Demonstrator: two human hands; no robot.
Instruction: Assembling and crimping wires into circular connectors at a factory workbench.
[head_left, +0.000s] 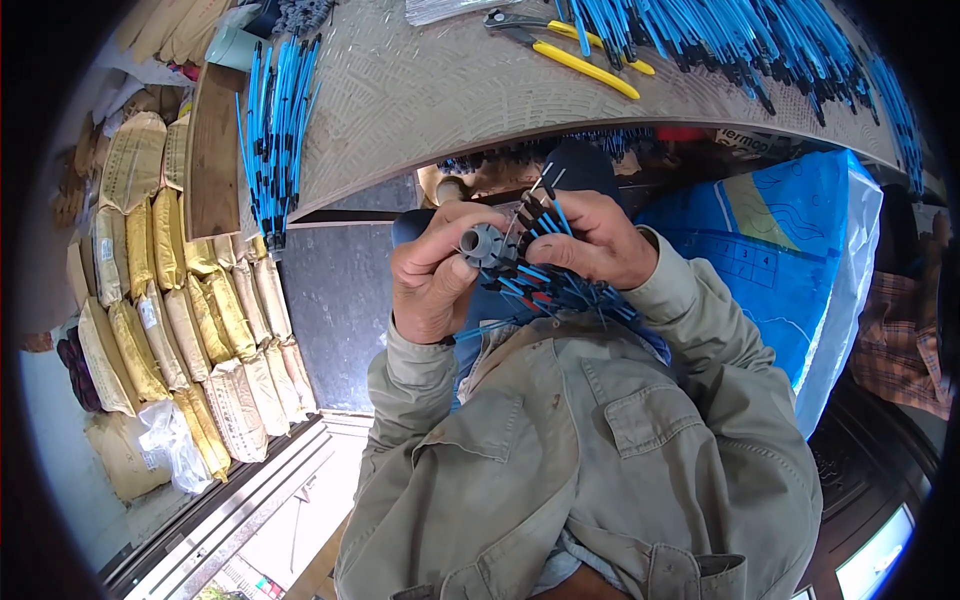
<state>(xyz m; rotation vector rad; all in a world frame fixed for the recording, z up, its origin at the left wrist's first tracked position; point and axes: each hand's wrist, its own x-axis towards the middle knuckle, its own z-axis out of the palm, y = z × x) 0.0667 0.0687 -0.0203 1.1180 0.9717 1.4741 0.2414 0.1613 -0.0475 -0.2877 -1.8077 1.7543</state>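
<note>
Fingers and thumb of the left hand [435,275] close narrowly around a grey, hollow, round plastic-looking fitting [497,243], its open end turned upward, just off the near edge of the wide grey tabletop with a ridged pattern [420,110]. Beside it, also on the near side of that tabletop, the right hand [603,240] has its thumb and fingers drawn together on several thin blue rods with black ends [560,215]; its fingertips are partly hidden, so their exact grip cannot be told. More rods of the same kind crowd around and beneath the fitting. On the tabletop's far side lie pliers with dark metal jaws and yellow handles [585,68], and toward its right end spreads a large heap of blue, black-tipped rods [720,45]. Its left end carries a smaller bundle of similar rods [280,130], next to a brown wooden board [214,150]. Left of the tabletop stand stacked tan and yellow sacks [180,300]; a glossy blue printed plastic sheet [740,265] lies before its right part.
</note>
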